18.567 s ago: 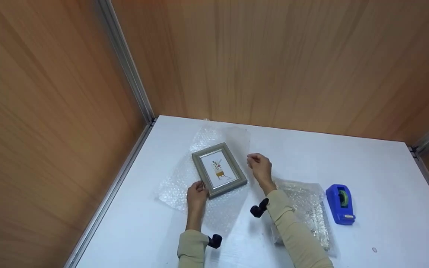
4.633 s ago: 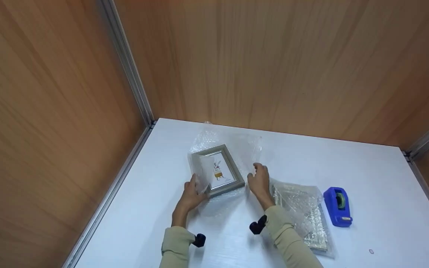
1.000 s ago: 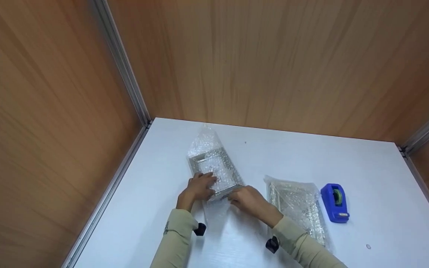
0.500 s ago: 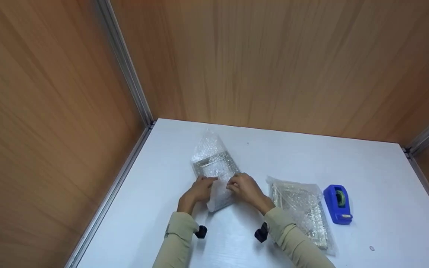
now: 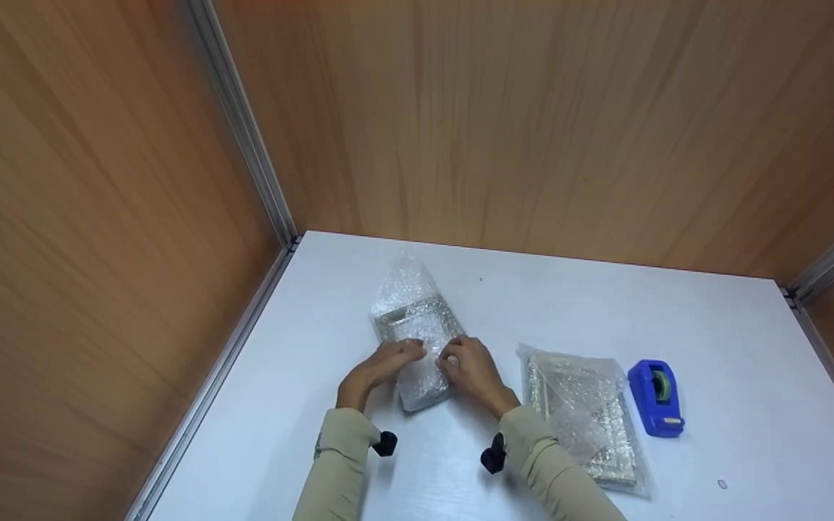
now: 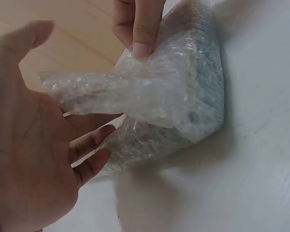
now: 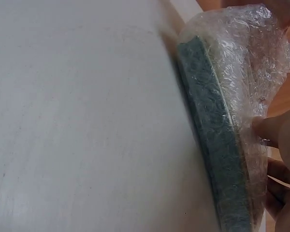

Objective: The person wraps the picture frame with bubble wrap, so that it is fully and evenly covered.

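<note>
Bubble wrap (image 5: pixel 404 284) covers a picture frame (image 5: pixel 423 394) lying at a slant on the white table, its border showing dimly through. A pointed end of wrap stretches beyond the frame's far edge. My left hand (image 5: pixel 388 359) is at the frame's left side. In the left wrist view its thumb stands away, and its fingertips (image 6: pixel 101 157) reach the wrapped edge beneath a raised flap of wrap (image 6: pixel 94 92). Curled in, my right hand (image 5: pixel 471 365) pinches the folded wrap on top. The right wrist view shows its thumb (image 7: pixel 275 128) against the wrap beside the frame's long side.
To the right lies a second bubble-wrapped frame (image 5: pixel 587 416), close to the right forearm. Beyond it stands a blue tape dispenser (image 5: pixel 656 398) with a green roll. Wood panels (image 5: pixel 518 130) rise behind and left of the table (image 5: pixel 692 311).
The frame lay bare on spread wrap; its sides were folded over it, then the near end. Since half a second ago that end lies flatter, and my left hand has drawn slightly left.
</note>
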`<state>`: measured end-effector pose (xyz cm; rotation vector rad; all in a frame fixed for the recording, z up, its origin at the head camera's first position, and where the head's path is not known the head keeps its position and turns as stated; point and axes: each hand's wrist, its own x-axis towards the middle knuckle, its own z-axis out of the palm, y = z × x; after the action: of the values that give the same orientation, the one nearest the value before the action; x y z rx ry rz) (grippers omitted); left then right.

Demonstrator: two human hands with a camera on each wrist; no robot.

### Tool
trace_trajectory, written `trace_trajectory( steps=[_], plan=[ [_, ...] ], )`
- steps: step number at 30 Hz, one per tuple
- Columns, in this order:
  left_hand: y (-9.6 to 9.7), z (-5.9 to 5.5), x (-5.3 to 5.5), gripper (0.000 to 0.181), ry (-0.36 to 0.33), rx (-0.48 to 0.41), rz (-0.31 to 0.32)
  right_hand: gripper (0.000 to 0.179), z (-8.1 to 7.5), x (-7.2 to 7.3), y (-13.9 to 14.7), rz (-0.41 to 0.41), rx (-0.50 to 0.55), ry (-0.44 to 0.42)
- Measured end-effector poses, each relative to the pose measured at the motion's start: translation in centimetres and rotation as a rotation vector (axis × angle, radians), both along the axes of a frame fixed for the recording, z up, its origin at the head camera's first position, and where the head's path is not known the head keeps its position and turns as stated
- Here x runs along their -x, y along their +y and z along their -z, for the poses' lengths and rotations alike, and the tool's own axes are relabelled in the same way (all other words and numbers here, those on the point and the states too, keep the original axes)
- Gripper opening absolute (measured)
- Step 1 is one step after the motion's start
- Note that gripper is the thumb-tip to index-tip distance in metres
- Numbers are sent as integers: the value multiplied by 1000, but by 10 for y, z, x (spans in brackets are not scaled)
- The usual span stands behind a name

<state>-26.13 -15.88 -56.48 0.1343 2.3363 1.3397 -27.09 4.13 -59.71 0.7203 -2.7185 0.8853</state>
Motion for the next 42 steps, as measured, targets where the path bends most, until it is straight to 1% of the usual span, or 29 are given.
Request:
trace_trajectory(
  steps=[3,7,9,12,14,16,18,22,25,27,29,31,34,37,42],
  plan=[
    [-4,-1,1,49,89,80,60,9,3,-1,-2,34,-17,25],
    [-7,0,2,32,226,140,98,9,8,-3,-3,53,-45,93],
    [-7,2,2,27,307,195,117,9,12,-3,-3,50,-59,144],
    [-5,4,3,21,408,306,113,7,17,-3,-4,45,-73,214],
    [-3,7,4,19,460,383,103,7,20,-3,-3,41,-76,257],
    [-2,9,5,17,491,409,88,7,22,-3,-3,45,-78,267],
    [-1,12,7,15,520,413,78,8,22,-4,-3,51,-84,262],
    [0,16,9,16,543,400,42,8,21,-6,-5,78,-109,236],
    [1,19,10,22,533,390,21,8,20,-8,-7,79,-117,238],
    [1,21,11,28,535,395,11,9,20,-9,-8,52,-103,234],
    [1,24,12,36,525,394,-2,14,20,-11,-9,2,-87,213],
    [1,26,13,44,529,397,-11,22,20,-13,-9,-59,-86,184],
    [0,28,15,52,527,389,-17,30,18,-16,-9,-121,-123,133],
    [-2,27,15,55,516,356,-16,33,16,-17,-9,-136,-170,98],
    [-5,21,16,50,452,276,-35,33,14,-19,-10,-133,-196,74]
  ],
)
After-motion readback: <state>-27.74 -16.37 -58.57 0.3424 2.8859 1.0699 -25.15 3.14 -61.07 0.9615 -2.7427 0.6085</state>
